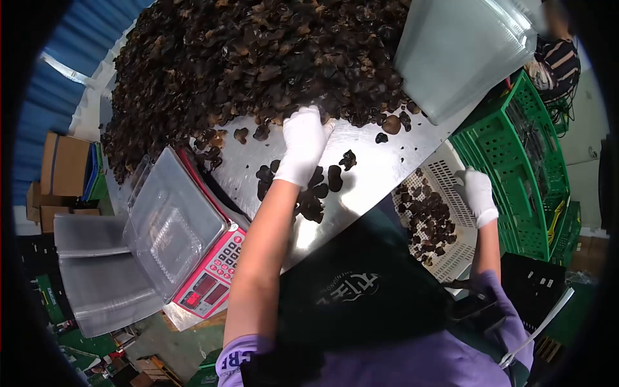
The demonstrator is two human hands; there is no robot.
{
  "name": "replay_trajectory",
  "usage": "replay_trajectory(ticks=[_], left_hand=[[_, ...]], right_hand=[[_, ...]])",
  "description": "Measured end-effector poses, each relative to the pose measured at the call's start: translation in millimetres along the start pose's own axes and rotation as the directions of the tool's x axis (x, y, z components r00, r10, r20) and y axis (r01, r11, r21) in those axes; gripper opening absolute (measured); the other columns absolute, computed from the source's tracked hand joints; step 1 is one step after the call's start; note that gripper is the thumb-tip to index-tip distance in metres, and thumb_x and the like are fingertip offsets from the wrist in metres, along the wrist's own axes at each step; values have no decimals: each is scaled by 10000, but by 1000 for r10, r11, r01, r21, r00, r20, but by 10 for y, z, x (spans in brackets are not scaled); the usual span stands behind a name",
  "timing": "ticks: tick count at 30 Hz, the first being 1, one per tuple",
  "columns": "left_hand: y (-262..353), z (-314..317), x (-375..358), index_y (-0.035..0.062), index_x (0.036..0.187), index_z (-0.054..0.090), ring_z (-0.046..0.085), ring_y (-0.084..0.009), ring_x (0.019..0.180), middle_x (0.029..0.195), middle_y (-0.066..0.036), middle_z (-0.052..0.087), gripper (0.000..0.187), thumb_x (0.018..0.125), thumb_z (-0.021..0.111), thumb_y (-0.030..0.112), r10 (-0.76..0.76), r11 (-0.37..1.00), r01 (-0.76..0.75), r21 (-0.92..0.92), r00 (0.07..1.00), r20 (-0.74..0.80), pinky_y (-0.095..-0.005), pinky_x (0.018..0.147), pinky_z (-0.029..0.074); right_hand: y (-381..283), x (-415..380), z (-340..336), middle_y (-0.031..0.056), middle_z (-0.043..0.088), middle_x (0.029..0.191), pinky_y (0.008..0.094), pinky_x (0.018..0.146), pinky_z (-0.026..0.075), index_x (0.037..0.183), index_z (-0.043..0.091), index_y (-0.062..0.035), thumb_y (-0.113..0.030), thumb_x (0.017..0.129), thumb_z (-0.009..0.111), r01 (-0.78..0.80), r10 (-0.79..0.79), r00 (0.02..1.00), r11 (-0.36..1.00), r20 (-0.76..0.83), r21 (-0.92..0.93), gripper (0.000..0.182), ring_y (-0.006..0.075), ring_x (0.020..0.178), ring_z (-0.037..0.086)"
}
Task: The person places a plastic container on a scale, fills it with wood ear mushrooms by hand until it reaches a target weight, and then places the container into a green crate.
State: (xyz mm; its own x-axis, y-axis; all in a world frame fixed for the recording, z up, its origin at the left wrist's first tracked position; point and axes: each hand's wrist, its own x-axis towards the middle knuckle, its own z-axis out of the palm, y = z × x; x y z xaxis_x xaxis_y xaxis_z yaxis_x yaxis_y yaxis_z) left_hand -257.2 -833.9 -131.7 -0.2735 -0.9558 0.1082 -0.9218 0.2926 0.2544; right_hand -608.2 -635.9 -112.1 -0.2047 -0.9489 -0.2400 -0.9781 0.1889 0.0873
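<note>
My left hand (305, 143), in a white glove, reaches into the near edge of a large heap of dark brown wood ear mushrooms (258, 58). Its thumb points off to the right, while its fingertips are lost among the pieces, so its grip does not show. Several loose wood ears (313, 201) lie on the metal table (367, 164) beneath that wrist. My right hand (477, 197), also gloved in white, is closed on the side rim of a white perforated basket (451, 184). Small wood ear pieces (429, 216) cover part of the basket's floor.
On the left stands a red-framed digital scale (209, 274) with a clear plastic-covered pan (174, 219). Clear plastic bags (464, 58) stand at the right back. Green crates (516, 168) flank the basket. Cardboard boxes (64, 164) sit far left; another person (558, 61) is at upper right.
</note>
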Motion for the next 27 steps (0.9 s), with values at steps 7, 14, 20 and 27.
replay_trajectory(ticks=[7,14,20,27], left_hand=[[69,-137,-208,43,877,665,659,-317,856,870,-133,674,198,798,653,225,2,1000,-3,-3,993,-122,-442,760,504],[1063,-215,-1214,38,1059,637,616,-293,917,961,-114,646,318,817,692,237,569,758,-530,-381,822,-11,-388,830,501],[601,-692,-1462,36,1109,625,604,-317,975,1011,-120,649,363,790,727,177,378,897,-316,-309,911,165,-421,863,473],[-83,-764,-2104,38,1089,620,615,-260,836,933,-105,630,352,765,757,46,-54,967,20,-256,991,-125,-359,721,503]], right_hand=[[8,-48,125,172,673,905,449,758,527,996,694,-90,-226,808,714,12,29,984,973,-174,230,233,363,839,658],[-993,460,-371,110,670,850,407,710,514,918,710,-105,-214,859,645,368,-142,847,853,-513,370,141,306,780,655],[-1926,578,-246,88,618,914,378,727,525,1066,690,-127,-147,808,677,620,-481,775,706,-411,343,259,279,823,646],[-2102,652,-114,65,633,940,283,713,498,1035,672,-36,-69,843,688,475,-281,878,433,-387,766,195,169,767,607]])
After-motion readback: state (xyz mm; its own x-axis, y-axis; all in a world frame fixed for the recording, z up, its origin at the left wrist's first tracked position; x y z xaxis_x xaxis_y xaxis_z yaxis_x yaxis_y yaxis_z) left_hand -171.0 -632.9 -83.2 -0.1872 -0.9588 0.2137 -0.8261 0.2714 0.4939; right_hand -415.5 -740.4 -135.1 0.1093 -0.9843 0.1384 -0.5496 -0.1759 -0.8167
